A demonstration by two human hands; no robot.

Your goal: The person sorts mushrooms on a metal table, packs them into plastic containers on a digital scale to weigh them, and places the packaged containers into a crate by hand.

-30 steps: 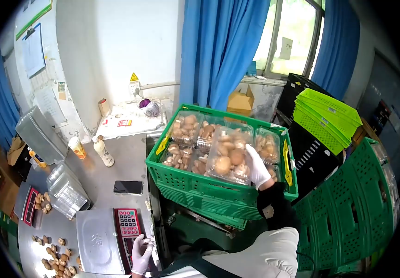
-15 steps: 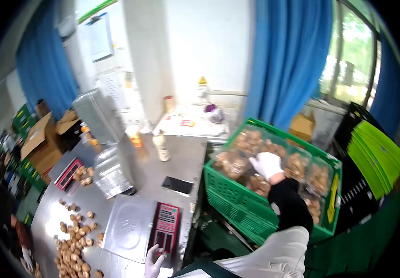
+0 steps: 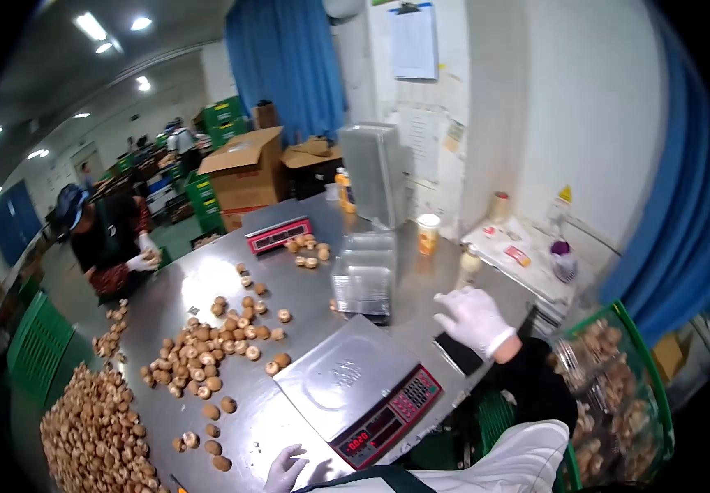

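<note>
My right hand (image 3: 474, 322), in a white glove, is raised over the dark phone (image 3: 458, 353) near the table's right side, fingers apart and holding nothing. At the bottom, my left hand (image 3: 286, 470), also gloved, hovers by the near edge left of the scale's display, its fingers apart. Between them sits the scale (image 3: 348, 378) with a bare metal plate and a lit red display. Loose mushrooms (image 3: 198, 353) lie left of it. Beyond the scale stands a stack of clear plastic trays (image 3: 365, 275).
A green crate (image 3: 659, 386) of packed mushrooms is at the right. A large mushroom heap (image 3: 96, 431) lies at lower left. A second scale (image 3: 279, 236), a cup (image 3: 428, 234) and a bottle (image 3: 467, 268) stand farther back. A co-worker (image 3: 108, 234) is across the table.
The view has swung left. My right hand has left the green crate and is now over the table by the phone. My left hand has moved off the scale's display side.
</note>
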